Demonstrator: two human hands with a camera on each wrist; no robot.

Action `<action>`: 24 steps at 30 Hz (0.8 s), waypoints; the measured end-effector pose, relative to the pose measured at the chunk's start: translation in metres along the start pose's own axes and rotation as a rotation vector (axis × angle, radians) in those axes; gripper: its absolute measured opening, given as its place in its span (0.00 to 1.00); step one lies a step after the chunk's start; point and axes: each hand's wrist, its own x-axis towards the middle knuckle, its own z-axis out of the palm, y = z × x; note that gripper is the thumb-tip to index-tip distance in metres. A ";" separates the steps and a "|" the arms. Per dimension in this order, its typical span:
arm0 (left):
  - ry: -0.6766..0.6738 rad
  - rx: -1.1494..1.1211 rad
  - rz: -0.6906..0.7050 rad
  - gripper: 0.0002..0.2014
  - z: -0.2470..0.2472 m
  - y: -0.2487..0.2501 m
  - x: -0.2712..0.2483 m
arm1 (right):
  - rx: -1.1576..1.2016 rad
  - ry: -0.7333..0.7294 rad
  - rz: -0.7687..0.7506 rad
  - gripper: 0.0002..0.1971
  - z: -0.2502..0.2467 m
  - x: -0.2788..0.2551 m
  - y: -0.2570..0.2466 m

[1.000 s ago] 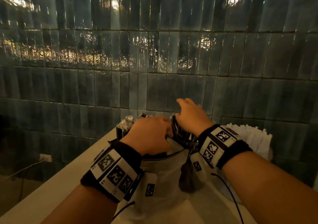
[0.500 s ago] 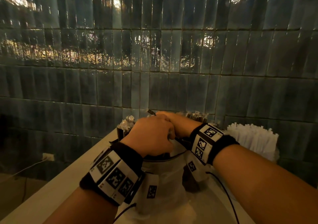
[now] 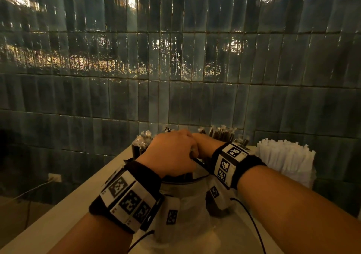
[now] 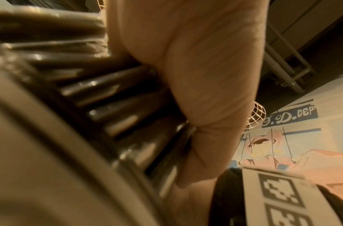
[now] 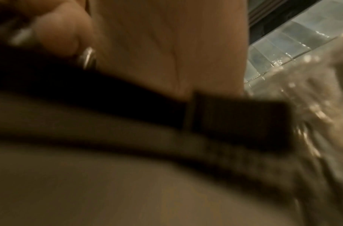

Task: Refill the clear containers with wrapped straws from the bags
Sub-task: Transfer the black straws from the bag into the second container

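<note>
My left hand [image 3: 172, 152] curls around slick, light, cellophane-wrapped black straws [image 4: 116, 85] in the bag [image 3: 185, 203]; right hand [image 3: 205, 144] fingers hidden. Best gripped mid-bundle.

My left hand [image 3: 172, 152] was curled into a fist, knuckles up. My right hand [image 3: 205, 144] lay tucked behind it, fingers hidden; both forearms converged, wrists banded.
</note>
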 end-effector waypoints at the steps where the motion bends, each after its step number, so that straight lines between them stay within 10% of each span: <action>1: -0.003 0.000 0.001 0.11 0.000 0.000 0.000 | 0.027 0.027 -0.008 0.08 0.001 0.000 0.001; 9: 0.011 0.013 0.001 0.11 0.001 0.001 0.000 | 0.290 0.526 0.159 0.21 -0.008 -0.003 0.018; 15: 0.009 0.019 0.011 0.11 0.004 0.004 0.003 | 0.114 0.374 0.217 0.16 -0.002 -0.014 0.028; 20: 0.017 0.026 0.015 0.11 0.006 0.003 0.004 | 0.186 0.659 0.235 0.10 -0.005 -0.017 0.036; 24: 0.017 0.020 0.017 0.11 0.007 0.001 0.006 | 0.152 0.709 0.193 0.25 -0.012 -0.007 0.041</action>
